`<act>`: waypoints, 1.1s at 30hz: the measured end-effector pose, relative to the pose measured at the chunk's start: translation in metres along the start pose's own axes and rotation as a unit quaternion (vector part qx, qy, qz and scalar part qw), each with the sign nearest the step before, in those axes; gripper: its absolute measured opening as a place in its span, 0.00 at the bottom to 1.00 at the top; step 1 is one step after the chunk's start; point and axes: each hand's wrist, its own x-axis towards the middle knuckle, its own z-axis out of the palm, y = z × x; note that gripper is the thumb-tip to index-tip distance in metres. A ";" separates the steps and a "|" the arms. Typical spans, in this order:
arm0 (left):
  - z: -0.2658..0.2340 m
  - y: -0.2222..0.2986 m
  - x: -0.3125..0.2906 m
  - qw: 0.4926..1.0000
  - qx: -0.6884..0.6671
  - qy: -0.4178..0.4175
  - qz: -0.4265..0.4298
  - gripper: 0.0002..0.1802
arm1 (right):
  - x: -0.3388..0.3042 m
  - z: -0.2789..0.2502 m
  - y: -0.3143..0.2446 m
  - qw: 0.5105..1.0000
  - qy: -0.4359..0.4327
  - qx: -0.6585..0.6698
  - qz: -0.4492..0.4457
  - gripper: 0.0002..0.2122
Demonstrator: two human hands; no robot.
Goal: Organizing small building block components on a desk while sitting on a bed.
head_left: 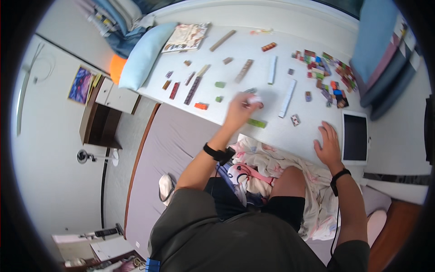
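My left hand (240,111) is above the middle of the white table (276,145), its fingers closed on a small whitish piece (255,99) blurred by motion. Just beside it are a greenish-grey piece (250,91), partly covered by the hand, and a bright green strip (257,123) near the front edge. My right hand (328,144) lies on the table with its fingers spread, holding nothing. Right beside it is a white-framed tablet (355,137) with a dark screen. A small patterned block (295,119) lies to its upper left.
A heap of small multicoloured blocks (319,68) lies at the far right. Pale blue strips (287,99), a dark purple strip (193,90), an orange piece (201,106) and green pieces (219,85) are spread around. A light blue pillow (147,59) and picture book (186,37) are far left.
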 end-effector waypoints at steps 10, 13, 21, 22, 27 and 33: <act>-0.239 -0.176 0.052 0.885 0.364 0.245 -0.155 0.17 | 0.008 0.005 -0.005 1.000 -0.016 -0.011 -0.004 0.25; -0.251 -0.194 0.072 0.868 0.425 0.172 -0.192 0.18 | 0.007 0.005 -0.003 1.000 -0.016 -0.015 -0.006 0.25; -0.256 -0.225 0.103 0.861 0.459 0.079 -0.204 0.18 | 0.006 -0.005 -0.007 1.000 -0.019 -0.009 -0.001 0.25; -0.265 -0.228 0.106 0.851 0.478 0.068 -0.206 0.19 | 0.009 -0.002 -0.008 1.000 -0.017 -0.006 -0.010 0.25; -0.253 -0.211 0.105 0.859 0.495 0.110 -0.067 0.21 | 0.009 0.000 0.000 1.000 -0.007 -0.021 -0.009 0.25; -0.121 -0.064 0.105 0.917 0.348 0.031 0.194 0.11 | 0.008 -0.004 -0.002 1.000 -0.017 -0.007 -0.014 0.25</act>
